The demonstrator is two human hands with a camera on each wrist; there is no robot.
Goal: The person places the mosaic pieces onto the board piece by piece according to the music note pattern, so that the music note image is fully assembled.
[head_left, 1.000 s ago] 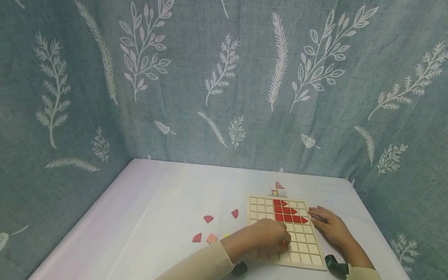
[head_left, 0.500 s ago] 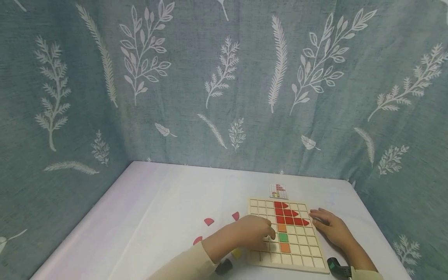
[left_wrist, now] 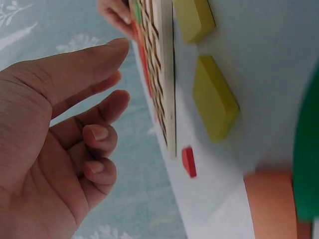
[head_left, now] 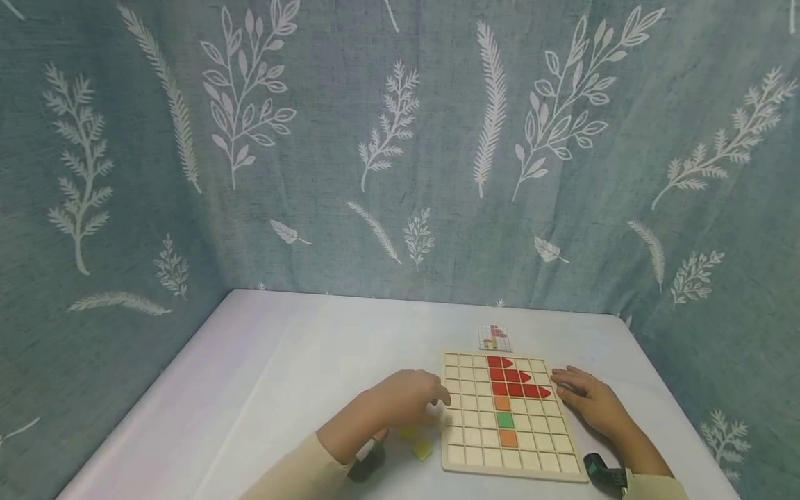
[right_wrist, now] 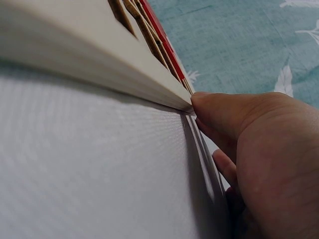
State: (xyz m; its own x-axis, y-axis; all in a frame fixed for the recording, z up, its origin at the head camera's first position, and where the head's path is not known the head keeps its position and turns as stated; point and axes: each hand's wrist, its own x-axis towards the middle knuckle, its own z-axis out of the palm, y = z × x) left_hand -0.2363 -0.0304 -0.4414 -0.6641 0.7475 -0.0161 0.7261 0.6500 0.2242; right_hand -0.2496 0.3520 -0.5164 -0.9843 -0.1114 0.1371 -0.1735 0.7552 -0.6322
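My left hand (head_left: 406,397) hovers left of a wooden grid board (head_left: 512,475), its fingers loosely bent and nothing between them. In the left wrist view, two yellow blocks (left_wrist: 214,99) lie on the table beyond the fingertips, with a small red piece (left_wrist: 189,162) near the board's corner. The board bears three rows of red pieces (head_left: 512,376) with pointed right ends. Below them, one column holds an orange square (head_left: 502,403), a green square (head_left: 505,420) and another orange square. My right hand (head_left: 587,404) rests at the board's right edge, the thumb touching its side.
A small pattern card (head_left: 494,338) lies behind the board. In the left wrist view, an orange block (left_wrist: 271,199) and a green shape (left_wrist: 309,164), cut off by the frame, are close to the camera. A patterned teal curtain (head_left: 325,153) rises behind the white table (head_left: 300,361).
My left hand let go of a piece on the board and moved left, off the board, over the loose pieces. The orange and green squares came into sight. My right hand stayed at the edge.
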